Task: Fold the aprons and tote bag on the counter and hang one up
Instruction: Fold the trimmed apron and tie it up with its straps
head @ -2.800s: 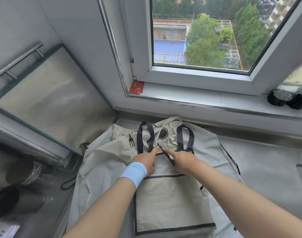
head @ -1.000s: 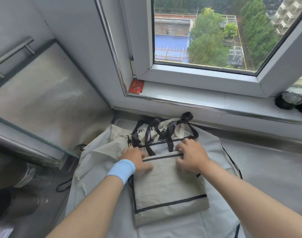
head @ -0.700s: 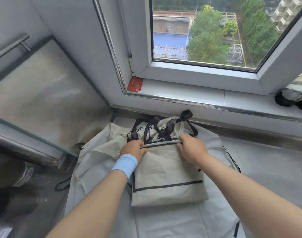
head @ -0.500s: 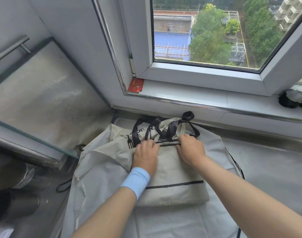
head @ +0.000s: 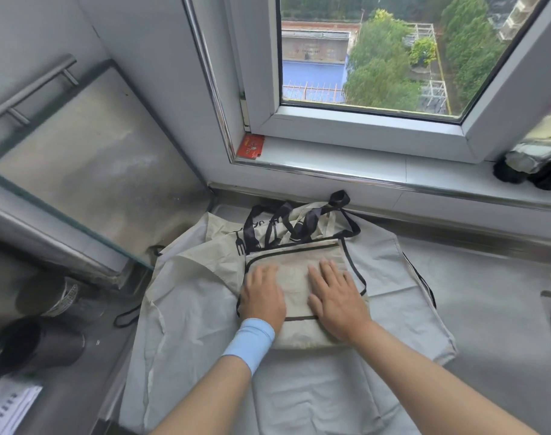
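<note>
A beige tote bag (head: 296, 262) with black trim lies folded into a compact rectangle on the counter. Its black handles (head: 286, 227) bunch at the far edge toward the window. My left hand (head: 263, 296), with a light blue wristband, presses flat on the bag's left half. My right hand (head: 336, 293) presses flat on the right half, fingers straight. Beneath the bag a pale grey apron (head: 186, 324) with thin black ties spreads wide over the counter. More beige cloth with a black fork print (head: 233, 243) sits under the handles.
A grey counter (head: 493, 302) runs to the right. The window sill (head: 362, 171) holds a red card (head: 250, 146) and dark foil-wrapped items (head: 531, 164). A glass-edged panel (head: 89, 171) stands at left, with dark cups (head: 32, 343) below it.
The tote bag was folded over toward the window into a smaller rectangle. Both hands left its far edge, moved onto the top and flattened on it.
</note>
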